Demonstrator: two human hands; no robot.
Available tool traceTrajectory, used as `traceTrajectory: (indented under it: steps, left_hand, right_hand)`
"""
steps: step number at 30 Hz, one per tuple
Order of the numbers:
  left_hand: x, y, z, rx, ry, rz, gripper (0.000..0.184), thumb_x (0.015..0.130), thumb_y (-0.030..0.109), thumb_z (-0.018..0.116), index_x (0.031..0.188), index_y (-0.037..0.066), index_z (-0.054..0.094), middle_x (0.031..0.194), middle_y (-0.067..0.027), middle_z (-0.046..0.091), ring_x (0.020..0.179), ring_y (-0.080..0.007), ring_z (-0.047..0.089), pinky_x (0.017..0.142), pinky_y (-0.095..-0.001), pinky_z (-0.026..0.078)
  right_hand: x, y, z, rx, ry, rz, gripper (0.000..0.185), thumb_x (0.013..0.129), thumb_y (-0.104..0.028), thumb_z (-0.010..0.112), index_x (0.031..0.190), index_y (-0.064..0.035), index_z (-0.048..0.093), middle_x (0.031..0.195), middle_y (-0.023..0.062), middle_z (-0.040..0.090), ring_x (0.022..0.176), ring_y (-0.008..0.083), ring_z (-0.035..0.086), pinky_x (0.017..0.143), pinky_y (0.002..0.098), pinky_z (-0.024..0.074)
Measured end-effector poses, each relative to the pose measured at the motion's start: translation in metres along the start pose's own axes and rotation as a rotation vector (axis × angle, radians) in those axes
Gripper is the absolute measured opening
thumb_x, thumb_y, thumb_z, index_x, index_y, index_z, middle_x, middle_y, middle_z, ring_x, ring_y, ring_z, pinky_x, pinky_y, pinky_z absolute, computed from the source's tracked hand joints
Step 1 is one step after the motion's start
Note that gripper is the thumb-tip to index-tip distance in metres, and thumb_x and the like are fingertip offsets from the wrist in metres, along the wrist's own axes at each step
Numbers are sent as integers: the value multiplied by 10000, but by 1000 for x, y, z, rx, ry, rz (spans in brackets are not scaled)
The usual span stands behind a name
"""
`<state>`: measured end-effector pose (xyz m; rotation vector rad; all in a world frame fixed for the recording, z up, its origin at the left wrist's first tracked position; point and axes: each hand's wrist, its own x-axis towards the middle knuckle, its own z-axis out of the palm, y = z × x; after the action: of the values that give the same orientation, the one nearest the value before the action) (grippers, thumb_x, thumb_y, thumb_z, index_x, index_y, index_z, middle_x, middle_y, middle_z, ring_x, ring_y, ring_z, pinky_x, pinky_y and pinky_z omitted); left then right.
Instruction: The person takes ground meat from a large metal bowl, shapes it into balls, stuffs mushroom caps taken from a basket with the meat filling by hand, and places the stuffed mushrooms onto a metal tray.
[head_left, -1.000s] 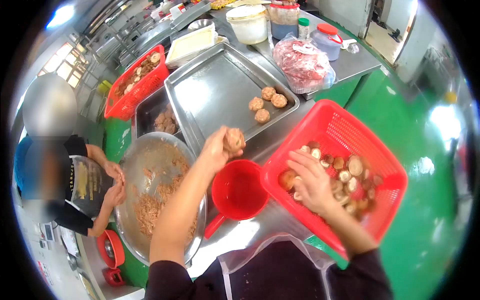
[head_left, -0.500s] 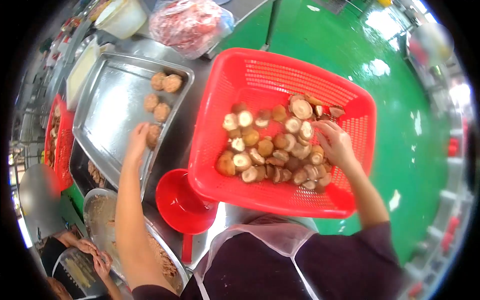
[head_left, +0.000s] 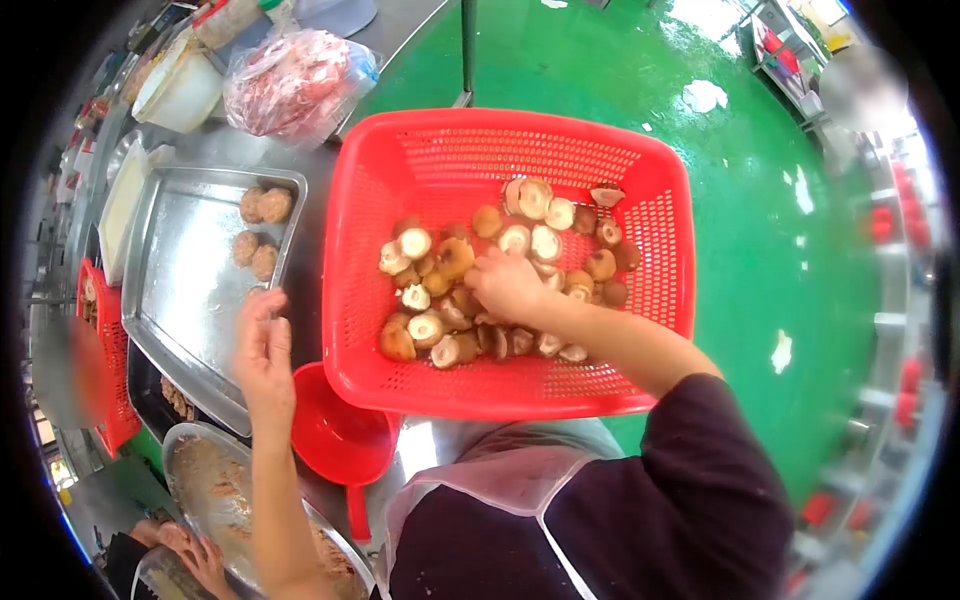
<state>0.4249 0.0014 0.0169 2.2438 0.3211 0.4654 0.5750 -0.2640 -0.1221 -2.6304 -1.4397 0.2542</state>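
Observation:
A red perforated basket holds many mushrooms, several with pale undersides turned up. My right hand reaches into the middle of it, fingers curled down and closed among the mushrooms; its fingertips are hidden. Left of the basket, my left hand is held over the edge of a metal tray, palm turned up and fingers loosely apart with nothing in them. Round brown meat-coloured balls sit along the tray's right side; the nearest is mostly covered by my left fingertips.
Below the tray are a red dipper and a metal bowl of minced filling. A bag of meat and a white tub stand at the back. A co-worker's hands show at lower left.
My left hand has let go of the ball in the tray and drawn back, turning palm up. My right hand has moved left from the basket's right side into the middle of the mushrooms.

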Motion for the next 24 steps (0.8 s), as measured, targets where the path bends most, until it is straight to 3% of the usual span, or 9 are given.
traceTrajectory:
  steps: [1,3,6,8,10,11,18,21,24]
  left_hand:
    - [-5,10,2,8,-30,48,204,896,48,501,1092,20,548,1097,-79,561,1025,-162,518,890,-273,388]
    - [-14,25,-1,-68,-80,-24,196,886,18,494,1072,13,556,1107,-93,555,1040,-158,514,897,-267,386]
    - [-29,25,-4,-197,-88,-123,190,886,1,478,1056,3,561,1111,-95,552,1043,-156,514,906,-269,388]
    - [-35,23,-5,-265,-80,-223,188,885,-10,468,1047,-1,563,1111,-91,551,1039,-154,515,914,-273,389]
    - [-39,22,-2,-301,-82,-246,188,886,-13,466,1048,-5,562,1105,-86,550,1042,-152,515,926,-272,387]
    - [-43,23,-2,-313,-78,-265,188,887,-15,465,1048,-7,562,1102,-83,550,1043,-151,515,931,-272,386]
    - [-50,36,14,-398,-154,-235,181,916,83,479,1042,3,581,1085,-65,563,1043,-142,511,919,-281,389]
    - [-58,39,13,-408,-195,-237,176,899,8,482,1057,1,559,1104,-76,538,1063,-154,513,944,-270,380]
    - [-73,41,9,-458,-167,-286,187,895,4,487,1067,-4,558,1103,-79,540,1066,-151,509,945,-270,378]
  right_hand:
    - [-8,-5,-2,41,177,-128,125,708,-162,584,823,-142,628,797,32,605,877,225,581,707,402,475]
    - [-20,-1,-12,198,226,-148,104,718,-155,576,811,-135,616,784,39,589,842,220,591,701,394,480]
    - [-36,19,-34,275,131,27,128,761,-171,559,864,-135,626,828,55,606,828,235,604,706,382,503]
    - [-42,40,-45,295,67,315,160,828,-203,538,931,-133,639,863,75,642,818,250,627,713,387,522]
    - [-44,60,-54,286,129,445,159,807,-211,571,917,-118,635,864,104,643,791,282,629,702,409,514]
    - [-44,69,-50,303,230,369,152,797,-187,570,905,-103,635,872,116,639,805,307,622,700,421,504]
    - [8,25,-29,269,167,176,231,771,-187,586,997,-141,608,910,73,608,870,291,606,697,419,493]
    - [30,12,-11,226,95,183,295,755,-204,611,1045,-162,587,896,81,601,903,284,599,732,421,482]
    - [32,3,-22,321,-235,142,374,750,-208,618,1105,-119,540,963,138,611,944,298,593,764,428,480]
